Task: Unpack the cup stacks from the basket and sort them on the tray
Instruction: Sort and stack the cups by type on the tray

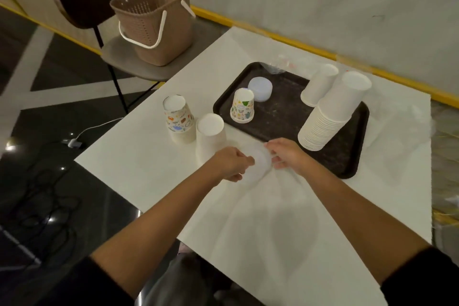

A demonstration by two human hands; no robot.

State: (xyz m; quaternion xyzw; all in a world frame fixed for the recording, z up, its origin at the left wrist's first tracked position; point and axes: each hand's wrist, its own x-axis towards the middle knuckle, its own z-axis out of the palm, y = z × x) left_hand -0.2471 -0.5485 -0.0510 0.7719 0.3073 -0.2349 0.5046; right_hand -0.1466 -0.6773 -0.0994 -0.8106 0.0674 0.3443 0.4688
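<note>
My left hand [231, 163] and my right hand [288, 154] meet just in front of the dark tray [280, 122], and both grip a pale translucent plastic thing [260, 160] between them; whether it is a wrapper or clear cups I cannot tell. On the tray stand a patterned cup stack [243, 105], a low stack of translucent round lids [260, 88], a tall leaning white cup stack [335, 112] and a shorter white stack [319, 84]. Left of the tray, on the table, stand another patterned stack [177, 119] and a white stack [211, 134]. The brown basket [154, 25] sits on a chair.
The chair [139, 64] stands off the white table's [248, 218] far left corner. Crumpled clear plastic lies at the tray's far corner [278, 67] and on the table's right side [402, 126]. Cables run over the dark floor [49, 194] at the left.
</note>
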